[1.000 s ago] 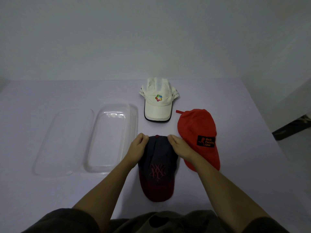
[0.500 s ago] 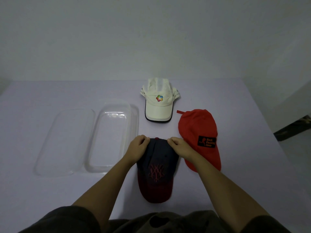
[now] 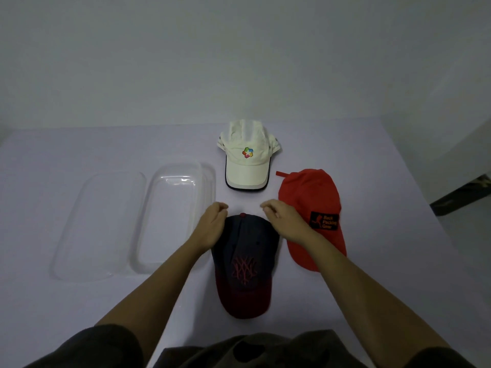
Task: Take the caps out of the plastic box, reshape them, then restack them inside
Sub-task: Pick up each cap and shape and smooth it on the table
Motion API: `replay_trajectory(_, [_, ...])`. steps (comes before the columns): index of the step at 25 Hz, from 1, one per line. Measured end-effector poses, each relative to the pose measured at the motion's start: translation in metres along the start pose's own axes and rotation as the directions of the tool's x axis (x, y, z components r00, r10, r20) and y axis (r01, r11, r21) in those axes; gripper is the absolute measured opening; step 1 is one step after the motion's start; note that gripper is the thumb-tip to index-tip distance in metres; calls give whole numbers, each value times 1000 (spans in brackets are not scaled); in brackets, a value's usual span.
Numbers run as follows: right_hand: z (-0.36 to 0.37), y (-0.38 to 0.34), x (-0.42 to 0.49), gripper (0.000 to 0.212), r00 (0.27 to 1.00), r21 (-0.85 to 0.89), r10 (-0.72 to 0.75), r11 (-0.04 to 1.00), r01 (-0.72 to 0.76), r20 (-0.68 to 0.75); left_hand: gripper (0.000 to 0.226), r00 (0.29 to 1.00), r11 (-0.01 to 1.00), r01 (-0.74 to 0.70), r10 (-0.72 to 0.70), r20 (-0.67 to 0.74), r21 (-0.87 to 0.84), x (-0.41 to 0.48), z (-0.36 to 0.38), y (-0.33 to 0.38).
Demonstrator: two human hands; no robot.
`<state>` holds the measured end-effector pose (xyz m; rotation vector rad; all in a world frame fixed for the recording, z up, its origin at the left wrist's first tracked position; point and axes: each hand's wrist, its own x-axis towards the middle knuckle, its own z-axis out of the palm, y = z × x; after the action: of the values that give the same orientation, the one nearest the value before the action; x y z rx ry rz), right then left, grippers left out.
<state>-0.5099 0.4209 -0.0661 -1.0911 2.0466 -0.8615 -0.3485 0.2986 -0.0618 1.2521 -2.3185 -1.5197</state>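
A navy cap (image 3: 244,261) with a dark red brim and red embroidery lies flat near me, brim towards me. My left hand (image 3: 212,225) and my right hand (image 3: 285,221) hover at the two sides of its crown. Their fingers are loosely curled past the cap's back edge and hold nothing. A white cap (image 3: 248,166) with a coloured logo lies further back. To the right lies a red cap (image 3: 313,197) with a black patch, partly hidden by my right wrist. The clear plastic box (image 3: 170,221) stands to the left with nothing in it.
The clear lid (image 3: 98,227) lies flat just left of the box. Everything rests on a pale table (image 3: 79,314) against a plain wall. The table's right edge drops to a dark floor at the far right.
Both hands have let go of the navy cap's crown and lifted slightly, moving apart; the cap's top button now shows between them. The cap lies as before.
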Motion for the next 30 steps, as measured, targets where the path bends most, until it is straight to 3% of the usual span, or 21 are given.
replay_trajectory(3, [-45, -5, -4, 26, 965, -13, -160, 987, 160, -206, 36, 988, 994, -108, 107, -111, -5, 12, -15, 26])
replay_trajectory(7, [-101, 25, -8, 49, 935, -1, -32, 999, 34, -353, 34, 975, 978, -210, 209, -73, 0, 47, -6, 76])
replay_trajectory(11, [-117, 71, -27, 115, 953, 90, 249, 967, -236, -171, 37, 967, 965, -250, 246, 66, 77, 80, 36, 114])
replay_trajectory(13, [-108, 94, -37, 140, 954, 81, 287, 956, -281, -82, 44, 960, 966, -235, 214, 178, 104, 95, 62, 126])
replay_trajectory(15, [-93, 113, -44, 152, 952, 48, 297, 954, -294, -72, 57, 933, 966, -225, 176, 312, 129, 107, 87, 136])
replay_trajectory(18, [-72, 132, -47, 152, 959, 92, 259, 964, -250, -111, 73, 859, 966, -171, 49, 510, 195, 117, 112, 143])
replay_trajectory(21, [-64, 143, -48, 149, 956, 228, 232, 955, -188, -183, 82, 799, 981, -71, -52, 599, 180, 124, 126, 145])
replay_trajectory(25, [-62, 144, -53, 151, 941, 154, 233, 968, -200, -244, 46, 707, 992, 121, -115, 698, 40, 130, 127, 144])
replay_trajectory(28, [-65, 141, -56, 146, 956, 66, 198, 980, -188, -214, 38, 694, 973, 232, -167, 701, 3, 126, 127, 142])
replay_trajectory(30, [-74, 138, -56, 124, 962, 184, 152, 977, -111, -227, 38, 692, 967, 256, -177, 699, -8, 122, 128, 141])
